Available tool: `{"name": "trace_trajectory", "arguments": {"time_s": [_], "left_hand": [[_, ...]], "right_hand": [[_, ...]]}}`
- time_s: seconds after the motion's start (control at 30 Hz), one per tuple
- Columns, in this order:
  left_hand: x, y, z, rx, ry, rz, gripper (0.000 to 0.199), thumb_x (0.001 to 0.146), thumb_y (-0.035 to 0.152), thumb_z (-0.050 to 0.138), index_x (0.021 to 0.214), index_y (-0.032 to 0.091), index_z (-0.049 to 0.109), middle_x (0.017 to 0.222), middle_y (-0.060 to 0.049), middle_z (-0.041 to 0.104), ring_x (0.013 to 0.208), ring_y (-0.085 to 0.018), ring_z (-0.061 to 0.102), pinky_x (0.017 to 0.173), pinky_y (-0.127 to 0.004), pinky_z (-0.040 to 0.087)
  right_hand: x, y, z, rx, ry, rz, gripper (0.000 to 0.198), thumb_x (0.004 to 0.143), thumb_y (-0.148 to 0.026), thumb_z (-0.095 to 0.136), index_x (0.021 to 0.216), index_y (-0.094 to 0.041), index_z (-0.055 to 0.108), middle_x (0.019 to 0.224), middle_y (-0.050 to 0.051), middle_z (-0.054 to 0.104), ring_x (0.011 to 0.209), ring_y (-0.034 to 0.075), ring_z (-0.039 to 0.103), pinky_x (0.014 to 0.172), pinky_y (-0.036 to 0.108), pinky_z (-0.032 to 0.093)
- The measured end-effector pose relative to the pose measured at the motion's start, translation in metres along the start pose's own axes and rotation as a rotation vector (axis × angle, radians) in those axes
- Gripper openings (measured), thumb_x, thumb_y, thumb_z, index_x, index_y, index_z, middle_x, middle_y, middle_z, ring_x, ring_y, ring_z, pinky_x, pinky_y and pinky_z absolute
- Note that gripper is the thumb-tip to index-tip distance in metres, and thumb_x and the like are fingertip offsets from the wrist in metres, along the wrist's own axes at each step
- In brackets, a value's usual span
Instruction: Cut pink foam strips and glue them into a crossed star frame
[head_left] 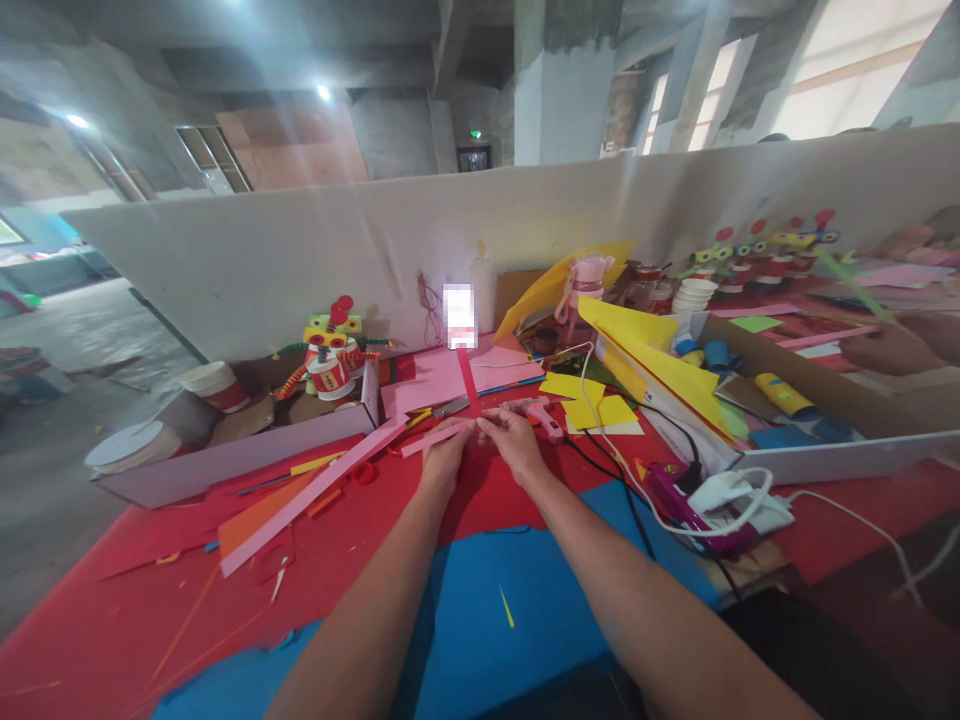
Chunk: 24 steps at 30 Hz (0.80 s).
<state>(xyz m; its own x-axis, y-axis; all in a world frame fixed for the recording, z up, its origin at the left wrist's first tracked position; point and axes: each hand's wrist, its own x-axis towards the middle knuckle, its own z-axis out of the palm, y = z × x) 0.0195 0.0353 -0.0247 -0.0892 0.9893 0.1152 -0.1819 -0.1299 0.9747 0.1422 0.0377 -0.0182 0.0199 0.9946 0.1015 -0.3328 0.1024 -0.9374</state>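
Left hand: the left hand (444, 455) lies knuckles up on the red sheet (480, 490), fingers drawn together and pinching the near end of a short pink foam strip (435, 437); the pinch keeps the thin piece flat and steady.
Right hand: the right hand (516, 440) meets it fingertip to fingertip at its 3 o'clock, fingers narrowed onto the same small piece; what exactly sits under those tips is too small to tell.
Held piece: the strip lies at 12 o'clock of the wrists, on the table's middle, close to the body so both hands can share it.
Long pink strip (315, 492): runs out toward 9 o'clock from the left hand, slanting over an orange sheet (259, 515), laid aside but within reach.
Scissors (439, 410): just beyond the left fingertips at 11 o'clock, handy for cutting.
Glue gun (541, 415): touching distance at 1 o'clock of the right hand, its cord trailing to the power strip (739, 500) at 3 o'clock.
Blue sheet (487, 610): under the forearms at 6 o'clock, serving as a work mat.
Yellow paper (592, 405): at 2 o'clock, stacked as stock.
Paper-cup figure (330, 360): at 10 o'clock by the divider, standing clear of the work.
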Motion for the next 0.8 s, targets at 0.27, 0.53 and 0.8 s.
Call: {"name": "trace_trajectory", "arguments": {"time_s": [0.27, 0.53, 0.8], "left_hand": [[0.000, 0.002, 0.004, -0.046, 0.045, 0.000, 0.028, 0.064, 0.040, 0.079, 0.067, 0.014, 0.068, 0.059, -0.001, 0.064, 0.052, -0.012, 0.056, 0.049, -0.023, 0.044], [-0.002, 0.008, 0.006, -0.098, -0.043, -0.023, 0.033, 0.063, 0.041, 0.080, 0.079, 0.014, 0.069, 0.057, 0.002, 0.060, 0.049, -0.009, 0.050, 0.046, -0.020, 0.044], [-0.004, 0.011, 0.007, -0.044, -0.057, -0.029, 0.032, 0.063, 0.042, 0.080, 0.074, 0.014, 0.069, 0.061, -0.001, 0.063, 0.052, -0.010, 0.053, 0.049, -0.021, 0.044]], "right_hand": [[0.000, -0.002, 0.001, 0.033, 0.013, 0.036, 0.038, 0.053, -0.045, 0.082, 0.073, -0.018, 0.064, 0.062, -0.001, 0.068, 0.055, 0.016, 0.064, 0.061, 0.030, 0.056], [0.000, -0.002, 0.002, 0.169, 0.093, 0.085, 0.042, 0.052, -0.045, 0.083, 0.073, -0.017, 0.059, 0.062, -0.001, 0.066, 0.057, 0.016, 0.065, 0.060, 0.030, 0.056], [-0.001, 0.000, 0.003, 0.109, 0.055, 0.064, 0.042, 0.050, -0.046, 0.084, 0.068, -0.018, 0.059, 0.062, -0.001, 0.067, 0.057, 0.015, 0.064, 0.063, 0.030, 0.055]]}}
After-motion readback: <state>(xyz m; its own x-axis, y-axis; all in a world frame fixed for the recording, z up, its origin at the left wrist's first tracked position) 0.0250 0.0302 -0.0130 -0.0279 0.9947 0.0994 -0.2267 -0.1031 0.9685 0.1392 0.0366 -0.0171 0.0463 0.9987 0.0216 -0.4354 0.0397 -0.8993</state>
